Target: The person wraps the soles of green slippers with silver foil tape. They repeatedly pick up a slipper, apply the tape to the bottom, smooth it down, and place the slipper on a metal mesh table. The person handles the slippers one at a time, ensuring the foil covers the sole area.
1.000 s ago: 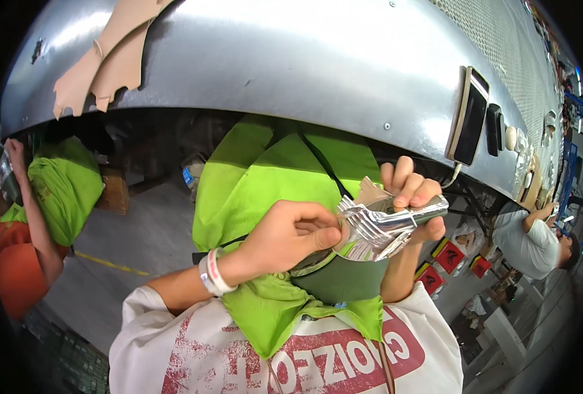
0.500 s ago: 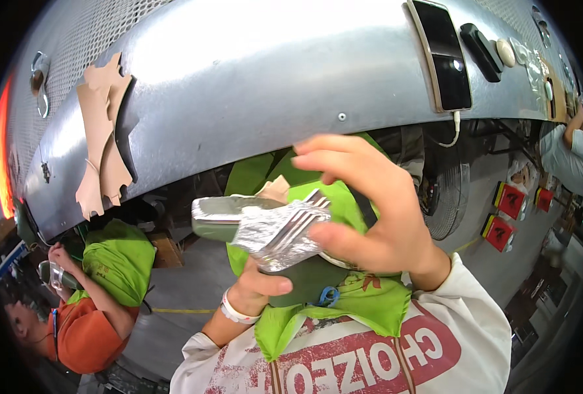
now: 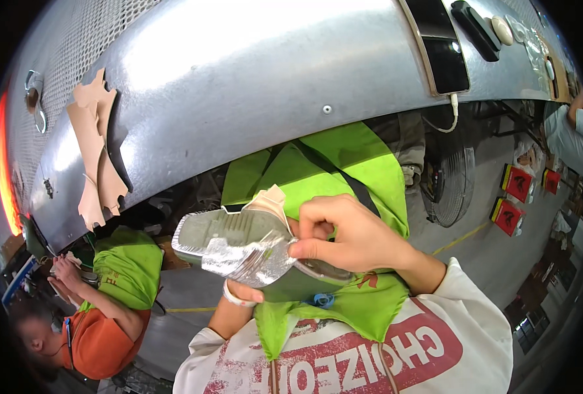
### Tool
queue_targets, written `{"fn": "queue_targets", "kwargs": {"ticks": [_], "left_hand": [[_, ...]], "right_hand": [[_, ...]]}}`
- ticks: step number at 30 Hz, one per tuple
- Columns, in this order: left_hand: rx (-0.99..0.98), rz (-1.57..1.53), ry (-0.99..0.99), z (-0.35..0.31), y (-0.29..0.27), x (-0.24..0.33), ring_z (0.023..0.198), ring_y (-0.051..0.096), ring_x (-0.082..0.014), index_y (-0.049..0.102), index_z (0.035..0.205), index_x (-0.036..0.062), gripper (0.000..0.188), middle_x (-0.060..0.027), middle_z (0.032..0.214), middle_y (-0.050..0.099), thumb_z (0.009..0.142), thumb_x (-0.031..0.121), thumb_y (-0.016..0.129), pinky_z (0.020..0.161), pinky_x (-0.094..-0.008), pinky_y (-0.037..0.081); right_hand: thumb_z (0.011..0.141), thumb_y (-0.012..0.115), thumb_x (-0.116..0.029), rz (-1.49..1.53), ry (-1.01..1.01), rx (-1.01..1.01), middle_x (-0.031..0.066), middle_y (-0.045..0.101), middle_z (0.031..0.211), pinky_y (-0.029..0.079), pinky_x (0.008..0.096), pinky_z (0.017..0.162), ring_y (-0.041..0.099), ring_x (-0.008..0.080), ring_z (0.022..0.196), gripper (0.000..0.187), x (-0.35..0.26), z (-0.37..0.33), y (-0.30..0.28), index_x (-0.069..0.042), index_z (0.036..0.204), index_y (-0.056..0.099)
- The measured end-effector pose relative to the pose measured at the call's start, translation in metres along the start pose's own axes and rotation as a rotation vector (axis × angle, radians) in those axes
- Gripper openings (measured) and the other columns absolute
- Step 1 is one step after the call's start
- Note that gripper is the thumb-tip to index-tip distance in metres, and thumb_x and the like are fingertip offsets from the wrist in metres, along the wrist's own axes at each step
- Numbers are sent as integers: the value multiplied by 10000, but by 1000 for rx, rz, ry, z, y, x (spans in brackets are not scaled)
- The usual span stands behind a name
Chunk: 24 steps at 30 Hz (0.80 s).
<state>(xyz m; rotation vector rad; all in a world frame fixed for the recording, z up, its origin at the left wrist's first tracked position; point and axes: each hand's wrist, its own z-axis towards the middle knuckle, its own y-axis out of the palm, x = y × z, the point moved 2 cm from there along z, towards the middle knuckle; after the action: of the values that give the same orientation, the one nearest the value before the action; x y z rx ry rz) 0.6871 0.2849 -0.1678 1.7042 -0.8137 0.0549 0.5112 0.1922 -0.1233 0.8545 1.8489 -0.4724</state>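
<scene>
A dark green shoe last (image 3: 229, 226) lies tilted over my lap with its sole side up. Silver, wrinkled shoe upper material (image 3: 255, 259) wraps round its middle, and a beige piece (image 3: 270, 200) sticks out on the far side. My left hand (image 3: 245, 293) holds the last from beneath; its thumb shows at the near side, while most fingers are hidden. My right hand (image 3: 347, 233) is closed, with thumb and forefinger pinching the edge of the silver upper at the last's sole.
On the metal bench (image 3: 258, 79) lie beige cut pieces (image 3: 94, 144), a phone (image 3: 439, 52) with a white cable, and a black object (image 3: 475, 29). A co-worker in orange (image 3: 104, 341) sits at the left. A fan (image 3: 452, 187) and red boxes (image 3: 518, 182) stand at the right.
My right hand has come down from its raised, spread pose and now pinches the silver upper's edge. The last has turned so that more of its sole shows.
</scene>
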Motion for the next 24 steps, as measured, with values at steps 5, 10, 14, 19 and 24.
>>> {"fn": "queue_targets", "kwargs": {"ticks": [5, 10, 14, 19, 24], "left_hand": [[-319, -42, 37, 20, -20, -11, 1231, 487, -297, 377, 1387, -25, 1005, -195, 1324, 476, 551, 283, 842, 1040, -379, 395], [-31, 90, -239, -2, -38, 0, 1278, 463, -307, 342, 1421, -29, 1016, -210, 1390, 436, 587, 286, 828, 1063, -393, 379], [282, 233, -4, -2, 3, 31, 1273, 492, -361, 364, 1422, -42, 879, -227, 1370, 504, 765, 484, 617, 1064, -460, 390], [531, -128, 198, 1, 23, 17, 1187, 564, -310, 444, 1380, -3, 679, -157, 1305, 576, 995, 532, 280, 1074, -431, 374], [589, -167, 199, 14, 42, 14, 1112, 598, -283, 507, 1328, 22, 672, -136, 1225, 618, 1002, 547, 244, 989, -416, 441]], "right_hand": [[739, 856, -263, 312, 212, -273, 24, 555, 771, 388, 255, 540, 475, 79, 615, 535, -7, 10, -8, -4, 1124, 590], [732, 828, -287, 191, -43, -129, 89, 592, 997, 443, 329, 771, 570, 190, 910, 566, 5, -2, -4, 4, 1168, 615], [708, 828, -292, -181, -252, 140, 116, 600, 1000, 396, 372, 880, 566, 279, 940, 601, 0, -18, -1, 24, 1166, 600], [838, 705, -334, 114, -224, 231, 134, 597, 1091, 371, 378, 977, 555, 251, 1070, 503, 3, -19, 7, 29, 1159, 571], [1028, 379, -372, 666, -100, 209, 102, 502, 1289, 342, 337, 1031, 484, 206, 1174, 509, 7, 0, 22, 26, 1343, 419]]}}
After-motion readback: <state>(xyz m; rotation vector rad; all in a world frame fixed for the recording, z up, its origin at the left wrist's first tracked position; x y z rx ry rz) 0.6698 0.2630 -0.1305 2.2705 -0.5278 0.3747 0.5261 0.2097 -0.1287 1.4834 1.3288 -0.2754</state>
